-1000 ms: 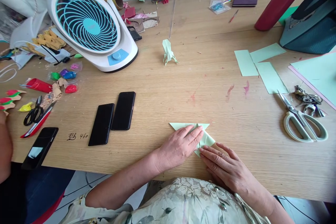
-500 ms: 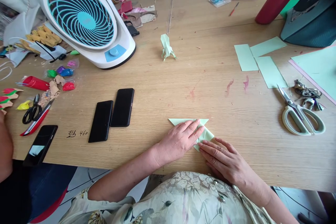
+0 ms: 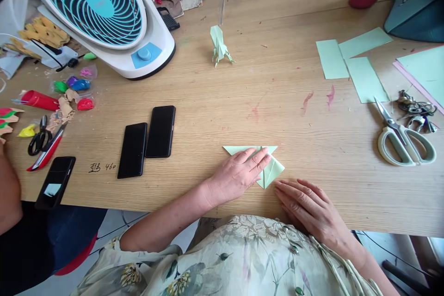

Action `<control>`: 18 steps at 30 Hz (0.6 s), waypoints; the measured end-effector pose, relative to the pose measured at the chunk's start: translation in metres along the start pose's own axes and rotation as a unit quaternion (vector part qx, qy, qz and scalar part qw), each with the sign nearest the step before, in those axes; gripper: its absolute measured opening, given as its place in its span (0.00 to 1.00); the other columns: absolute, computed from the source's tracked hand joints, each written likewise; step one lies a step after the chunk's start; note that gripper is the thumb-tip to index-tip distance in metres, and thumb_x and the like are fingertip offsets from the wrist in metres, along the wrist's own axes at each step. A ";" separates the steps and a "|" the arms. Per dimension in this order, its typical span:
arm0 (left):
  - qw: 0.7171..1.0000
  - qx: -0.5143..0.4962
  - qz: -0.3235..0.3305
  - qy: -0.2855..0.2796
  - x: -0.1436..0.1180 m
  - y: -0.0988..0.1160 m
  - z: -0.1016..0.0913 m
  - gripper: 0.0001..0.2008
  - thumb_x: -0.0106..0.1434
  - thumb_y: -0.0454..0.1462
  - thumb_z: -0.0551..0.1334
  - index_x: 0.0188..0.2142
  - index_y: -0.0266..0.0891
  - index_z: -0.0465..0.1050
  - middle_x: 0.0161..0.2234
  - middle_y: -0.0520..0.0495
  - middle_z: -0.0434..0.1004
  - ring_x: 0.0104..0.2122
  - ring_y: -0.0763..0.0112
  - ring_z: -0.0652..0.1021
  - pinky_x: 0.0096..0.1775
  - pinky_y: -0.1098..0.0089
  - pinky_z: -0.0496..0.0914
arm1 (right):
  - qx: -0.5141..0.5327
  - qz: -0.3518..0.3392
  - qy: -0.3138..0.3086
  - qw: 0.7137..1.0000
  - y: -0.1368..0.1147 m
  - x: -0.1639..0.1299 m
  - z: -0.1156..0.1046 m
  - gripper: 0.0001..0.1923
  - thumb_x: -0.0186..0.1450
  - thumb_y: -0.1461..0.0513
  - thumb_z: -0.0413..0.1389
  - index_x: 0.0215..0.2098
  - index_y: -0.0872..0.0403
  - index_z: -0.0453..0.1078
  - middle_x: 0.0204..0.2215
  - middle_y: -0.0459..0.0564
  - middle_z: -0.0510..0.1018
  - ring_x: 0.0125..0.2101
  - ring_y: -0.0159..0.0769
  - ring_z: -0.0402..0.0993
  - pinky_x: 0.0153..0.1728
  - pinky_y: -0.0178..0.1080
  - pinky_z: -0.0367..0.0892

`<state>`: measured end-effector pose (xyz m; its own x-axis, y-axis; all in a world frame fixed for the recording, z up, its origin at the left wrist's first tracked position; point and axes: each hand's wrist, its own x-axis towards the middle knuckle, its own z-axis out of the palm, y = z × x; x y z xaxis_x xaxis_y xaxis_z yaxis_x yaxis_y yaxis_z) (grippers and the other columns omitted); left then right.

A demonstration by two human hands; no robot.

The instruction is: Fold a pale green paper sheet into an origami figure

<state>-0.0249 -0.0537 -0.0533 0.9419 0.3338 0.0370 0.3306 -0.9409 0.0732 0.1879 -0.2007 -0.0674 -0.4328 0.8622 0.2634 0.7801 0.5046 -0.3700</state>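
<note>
The pale green paper sheet (image 3: 267,169), already creased into a pointed triangular form near the wooden table (image 3: 215,111) edge, is pinned flat by the spread left hand (image 3: 239,173), while the open right hand (image 3: 308,206) lies just beside it, many folds judged outstanding against the finished pale green folded paper figure (image 3: 219,46).

Pale green folded paper (image 3: 268,172), flat on wooden table near front edge, at 6 o'clock of view, slightly right of centre. Triangular top layer with long edge at 12 o'clock, 2 sharp corners at 9 and 3; diamond-like flap pointing to 6. Crisp creases visible. Left part hidden under fingers, right part exposed.
</note>
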 end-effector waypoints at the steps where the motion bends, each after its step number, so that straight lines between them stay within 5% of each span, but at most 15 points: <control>1: 1.000 -0.001 0.000 -0.003 0.000 0.000 0.000 0.25 0.72 0.41 0.53 0.66 0.34 0.56 0.67 0.42 0.57 0.62 0.59 0.65 0.61 0.61 0.62 | 0.001 0.002 0.000 1.000 -0.001 -0.003 0.001 0.23 0.70 0.69 0.51 0.63 0.58 0.62 0.57 0.57 0.73 0.58 0.44 0.67 0.58 0.50 0.62; 18: 1.000 0.003 0.002 0.001 0.001 0.001 0.000 0.23 0.73 0.39 0.50 0.65 0.34 0.56 0.68 0.41 0.55 0.62 0.60 0.65 0.59 0.60 0.65 | -0.108 0.021 0.019 0.994 -0.003 0.008 0.016 0.27 0.66 0.69 0.55 0.63 0.51 0.62 0.49 0.56 0.77 0.44 0.45 0.70 0.43 0.48 0.64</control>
<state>-0.0236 -0.0545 -0.0529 0.9429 0.3306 0.0397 0.3276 -0.9424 0.0678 0.1746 -0.1950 -0.0786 -0.3834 0.8780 0.2866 0.8777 0.4429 -0.1827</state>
